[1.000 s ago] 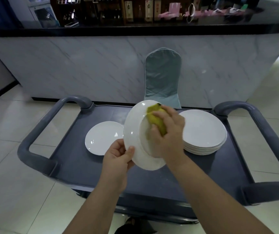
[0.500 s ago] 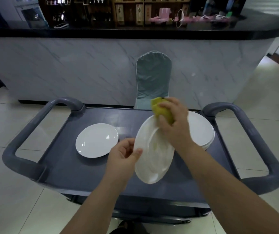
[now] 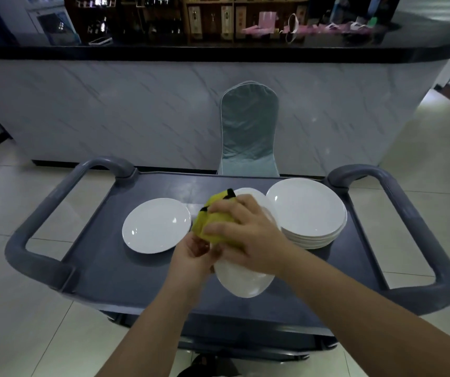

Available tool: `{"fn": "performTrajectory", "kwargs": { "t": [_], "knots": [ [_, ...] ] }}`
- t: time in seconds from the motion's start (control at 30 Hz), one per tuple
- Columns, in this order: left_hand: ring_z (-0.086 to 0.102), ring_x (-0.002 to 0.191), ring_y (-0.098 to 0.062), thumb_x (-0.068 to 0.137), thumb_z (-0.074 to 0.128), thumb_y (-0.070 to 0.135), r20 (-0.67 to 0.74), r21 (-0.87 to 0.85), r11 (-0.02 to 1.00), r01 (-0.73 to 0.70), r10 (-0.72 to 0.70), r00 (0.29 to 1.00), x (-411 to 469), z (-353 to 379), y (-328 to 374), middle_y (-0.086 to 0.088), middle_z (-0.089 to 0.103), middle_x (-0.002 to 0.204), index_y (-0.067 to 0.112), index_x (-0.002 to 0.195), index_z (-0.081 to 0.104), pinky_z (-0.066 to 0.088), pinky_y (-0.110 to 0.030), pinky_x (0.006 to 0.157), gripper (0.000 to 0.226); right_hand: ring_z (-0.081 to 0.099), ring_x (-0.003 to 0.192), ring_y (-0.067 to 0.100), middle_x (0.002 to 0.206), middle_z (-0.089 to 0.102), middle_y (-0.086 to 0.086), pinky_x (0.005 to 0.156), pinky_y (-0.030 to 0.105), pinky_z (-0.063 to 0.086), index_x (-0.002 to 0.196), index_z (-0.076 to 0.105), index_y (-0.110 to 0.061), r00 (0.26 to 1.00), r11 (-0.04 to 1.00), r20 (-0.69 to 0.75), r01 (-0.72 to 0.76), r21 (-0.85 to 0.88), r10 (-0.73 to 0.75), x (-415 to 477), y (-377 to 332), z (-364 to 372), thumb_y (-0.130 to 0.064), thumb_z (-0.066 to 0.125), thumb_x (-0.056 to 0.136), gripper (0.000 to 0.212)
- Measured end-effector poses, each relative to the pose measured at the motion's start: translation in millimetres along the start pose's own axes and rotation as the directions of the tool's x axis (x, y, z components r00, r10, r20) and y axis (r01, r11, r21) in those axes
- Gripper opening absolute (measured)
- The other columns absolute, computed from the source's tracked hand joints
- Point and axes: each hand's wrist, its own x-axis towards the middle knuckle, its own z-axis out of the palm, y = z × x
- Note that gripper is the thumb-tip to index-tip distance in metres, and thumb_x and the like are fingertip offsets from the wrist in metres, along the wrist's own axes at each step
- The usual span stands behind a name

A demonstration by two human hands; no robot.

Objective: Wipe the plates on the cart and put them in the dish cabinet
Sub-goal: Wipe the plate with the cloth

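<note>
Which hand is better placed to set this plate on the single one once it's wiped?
Left, probably. The left hand grips the held plate by its rim, beside the single plate; the right hand clutches the cloth.

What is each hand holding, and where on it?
The left hand grips the tilted round white plate at its left rim; the right hand clutches the bunched yellow cloth against that plate.

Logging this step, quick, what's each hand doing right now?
Left hand: closed, holding the rim of the tilted plate.
Right hand: closed, holding the yellow cloth against that plate.
</note>
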Motion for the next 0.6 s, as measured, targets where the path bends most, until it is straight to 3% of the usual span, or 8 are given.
{"fn": "performTrajectory", "kwargs": {
  "t": [0.1,0.2,0.27,0.3,0.4,0.5,0.53,0.6],
  "knots": [
    [0.068,0.074,-0.017,0.090,0.054,-0.007,-0.012,-0.092,0.995,0.049,-0.050,0.999,-2,0,-2,-0.003,0.072,0.081,0.006,0.097,0.062,0.056,-0.027,0.058,0.017,0.049,0.110,0.027,0.121,0.055,-0.004,0.104,0.030,0.033,0.109,0.069,-0.026,0.960,0.957,-0.090,-0.253,0.138,0.267,18,34,-10,-0.026,0.059,0.079,0.032],
    [0.069,0.075,-0.014,0.090,0.051,-0.003,-0.037,-0.260,0.964,0.050,-0.062,0.997,-1,-6,4,-0.004,0.072,0.085,0.006,0.100,0.060,0.057,-0.025,0.061,0.015,0.054,0.104,0.015,0.102,0.057,-0.015,0.098,0.022,0.039,0.100,0.068,-0.028,0.734,0.745,-0.177,-0.590,0.311,0.655,21,69,-29,-0.016,0.058,0.079,0.026],
    [0.070,0.078,-0.012,0.092,0.049,0.002,-0.069,-0.397,0.916,0.048,-0.082,0.994,2,-10,9,-0.003,0.072,0.090,0.008,0.102,0.060,0.058,-0.024,0.062,0.016,0.054,0.095,0.005,0.097,0.056,-0.022,0.093,0.027,0.044,0.096,0.065,-0.034,0.620,0.640,-0.175,-0.703,0.309,0.765,2,73,-37,-0.016,0.059,0.081,0.024],
    [0.071,0.078,-0.012,0.094,0.047,0.003,-0.087,-0.471,0.880,0.055,-0.108,0.990,6,-12,11,-0.002,0.073,0.092,0.010,0.102,0.060,0.058,-0.023,0.062,0.017,0.053,0.093,0.000,0.098,0.057,-0.023,0.094,0.027,0.044,0.094,0.064,-0.037,0.611,0.650,-0.222,-0.708,0.275,0.760,-9,66,-38,-0.020,0.058,0.078,0.024],
    [0.070,0.081,-0.013,0.099,0.045,0.005,-0.132,-0.667,0.739,0.088,-0.234,0.963,23,-3,8,-0.004,0.072,0.096,0.014,0.104,0.061,0.059,-0.025,0.059,0.018,0.048,0.106,0.010,0.112,0.056,-0.012,0.101,0.019,0.034,0.098,0.067,-0.032,0.713,0.788,-0.340,-0.582,0.201,0.613,-37,31,-12,-0.026,0.056,0.073,0.028],
    [0.066,0.086,-0.021,0.101,0.044,0.008,-0.177,-0.681,0.724,0.111,-0.309,0.934,39,11,0,-0.011,0.068,0.100,0.014,0.104,0.060,0.061,-0.032,0.061,0.017,0.047,0.109,0.026,0.127,0.053,-0.001,0.101,0.032,0.035,0.106,0.066,-0.027,0.917,0.950,-0.261,-0.312,0.007,0.303,-44,-9,28,-0.016,0.060,0.075,0.034],
    [0.066,0.086,-0.023,0.101,0.044,0.009,-0.183,-0.666,0.735,0.125,-0.323,0.928,42,15,-2,-0.011,0.068,0.098,0.014,0.106,0.060,0.060,-0.034,0.061,0.017,0.049,0.106,0.031,0.127,0.055,0.002,0.100,0.036,0.037,0.107,0.066,-0.028,0.953,0.970,-0.229,-0.224,-0.096,0.197,-46,-13,37,-0.013,0.061,0.076,0.034],
    [0.065,0.088,-0.023,0.101,0.044,0.009,-0.183,-0.669,0.731,0.135,-0.338,0.923,42,18,-4,-0.011,0.068,0.100,0.014,0.113,0.058,0.059,-0.036,0.064,0.019,0.051,0.104,0.035,0.127,0.058,0.004,0.100,0.036,0.037,0.106,0.064,-0.029,0.955,0.968,-0.219,-0.227,-0.111,0.198,-54,0,37,-0.012,0.063,0.076,0.035]
  ]
}}
